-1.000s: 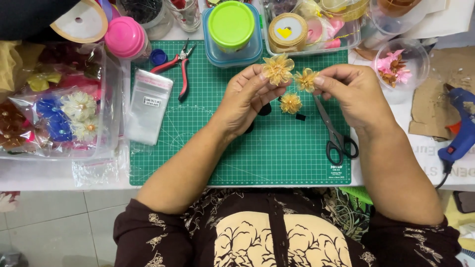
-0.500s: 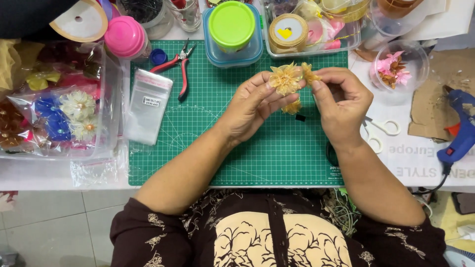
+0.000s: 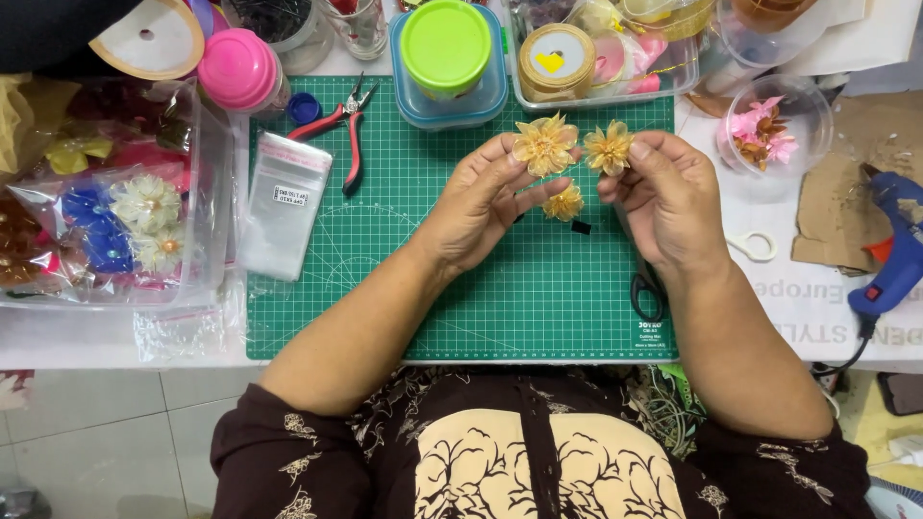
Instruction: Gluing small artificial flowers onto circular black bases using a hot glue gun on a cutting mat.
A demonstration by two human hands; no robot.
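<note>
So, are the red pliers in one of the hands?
No, the pliers lie on the green mat, left of the left hand, and each hand holds a yellow flower; right hand.

The person wears a dark brown garment with short sleeves ending above the elbows. Left sleeve (image 3: 288,461) and right sleeve (image 3: 788,471) carry a scattered cream floral print. The chest bears a large cream panel (image 3: 548,471) with dark outlined flower shapes, split by a vertical dark placket down the centre. Both forearms are bare. Left hand (image 3: 476,207) and right hand (image 3: 673,207): no rings, watch or bracelets visible.
</note>
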